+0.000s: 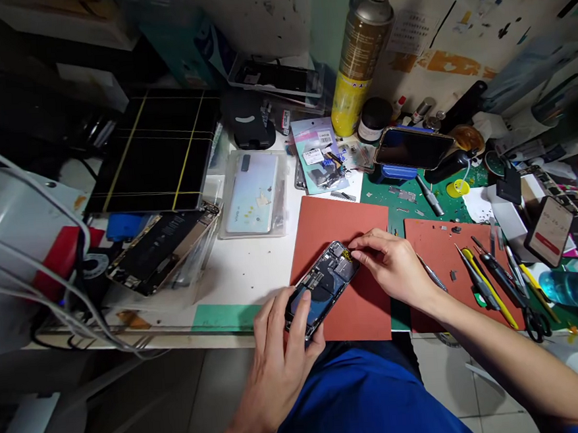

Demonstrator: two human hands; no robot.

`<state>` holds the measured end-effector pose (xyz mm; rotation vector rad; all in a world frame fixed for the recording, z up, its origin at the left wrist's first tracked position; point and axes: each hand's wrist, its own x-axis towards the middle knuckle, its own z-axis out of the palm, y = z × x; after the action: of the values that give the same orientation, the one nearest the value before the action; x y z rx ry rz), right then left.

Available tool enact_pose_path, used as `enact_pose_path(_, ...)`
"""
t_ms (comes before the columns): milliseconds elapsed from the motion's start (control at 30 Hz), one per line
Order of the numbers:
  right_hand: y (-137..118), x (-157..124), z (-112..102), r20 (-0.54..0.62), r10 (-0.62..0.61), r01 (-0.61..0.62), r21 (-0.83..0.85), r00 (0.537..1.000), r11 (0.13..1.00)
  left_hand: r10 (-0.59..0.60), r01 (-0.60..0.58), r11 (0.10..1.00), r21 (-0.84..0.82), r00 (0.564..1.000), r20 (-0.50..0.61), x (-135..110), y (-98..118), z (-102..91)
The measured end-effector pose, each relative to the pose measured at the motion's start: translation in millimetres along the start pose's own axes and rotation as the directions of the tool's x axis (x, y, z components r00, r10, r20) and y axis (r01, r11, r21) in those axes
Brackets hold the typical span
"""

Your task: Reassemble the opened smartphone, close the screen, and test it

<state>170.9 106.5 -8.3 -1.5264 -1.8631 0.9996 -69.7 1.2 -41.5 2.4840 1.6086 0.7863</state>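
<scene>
An opened smartphone (329, 279) with its inner boards and battery exposed lies tilted over a reddish-brown mat (341, 213). My left hand (279, 356) grips its lower end, thumb and fingers around the edges. At the phone's upper right corner, by a yellow patch, my right hand (396, 268) has thumb and index finger pinched together. Whatever sits between those fingertips is too small to make out. A slim metal tool (431, 274) lies just right of the right hand, partly covered by it.
On the right mat (431, 233) lie yellow-handled tools (489, 288), scissors (537, 323) and small parts. Behind stand a spray can (360, 60) and a propped phone (413, 147). Leftward are a boxed pale phone (254, 192), stacked black panels (153, 153) and white cables (70, 271).
</scene>
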Motion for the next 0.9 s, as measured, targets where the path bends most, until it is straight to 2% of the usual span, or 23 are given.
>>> enact_pose_path(267,-1,-1,4,-0.021,0.026,-0.027,-0.016,0.999,1.0,0.026,-0.025,0.998,0.049,1.0,-0.013,-2,3,-1.5)
enact_pose_path(467,-9,-15,-10,-0.105,0.039,-0.047,-0.083,0.994,0.995,-0.01,0.011,1.0,-0.009,1.0,0.008,1,-1,-0.5)
enact_pose_path(567,-13,-36,-17,-0.12,0.031,-0.046,-0.122,0.992,0.992,-0.045,0.045,0.997,-0.069,0.999,-0.004,4,-6,2.1)
enact_pose_path(767,-22,-95,-20,-0.099,0.034,-0.048,-0.145,0.995,0.988,-0.071,0.071,0.991,-0.114,0.997,0.005,3,-9,9.6)
enact_pose_path(833,-30,-114,-31,-0.149,-0.045,0.02,-0.167,0.988,0.986,-0.076,0.081,0.989,-0.127,0.996,0.043,2,-8,9.6)
enact_pose_path(900,-44,-132,-49,-0.18,-0.21,0.166,-0.233,0.961,0.958,-0.075,0.086,0.988,-0.132,0.994,0.08,2,-8,7.0)
